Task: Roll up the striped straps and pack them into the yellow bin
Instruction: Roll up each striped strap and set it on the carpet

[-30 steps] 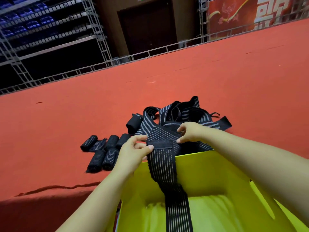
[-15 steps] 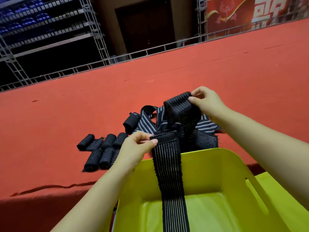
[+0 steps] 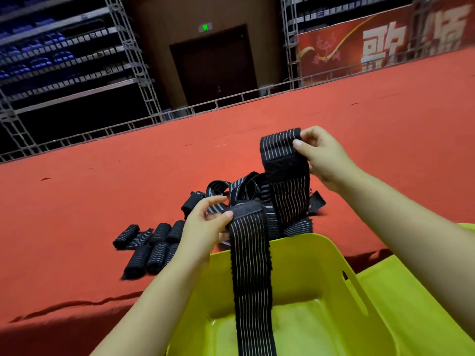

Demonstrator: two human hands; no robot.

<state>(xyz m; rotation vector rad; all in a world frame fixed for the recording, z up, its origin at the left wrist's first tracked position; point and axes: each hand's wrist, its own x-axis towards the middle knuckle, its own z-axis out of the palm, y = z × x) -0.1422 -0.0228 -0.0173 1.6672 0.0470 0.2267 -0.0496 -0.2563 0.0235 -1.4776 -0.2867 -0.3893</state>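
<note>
Left hand [image 3: 205, 224] of mine is pinching one strap [image 3: 250, 265] by its velcro end, long axis running straight down from the fingers into the yellow bin [image 3: 308, 255] below. Right hand [image 3: 321, 155], higher and farther out, grips a second strap [image 3: 285, 176] hanging toward the loose pile [image 3: 246, 188] under it. Finished rolls [image 3: 149, 247] lie on the red floor [image 3: 102, 191] just left of my left hand. I'd guess the tangle snags first.

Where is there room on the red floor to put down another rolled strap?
Bare red carpet lies left of the rolled straps, and more beyond the loose strap pile toward the railing. It is crowded between the rolls, the pile and the yellow bin, where both hands work.
</note>
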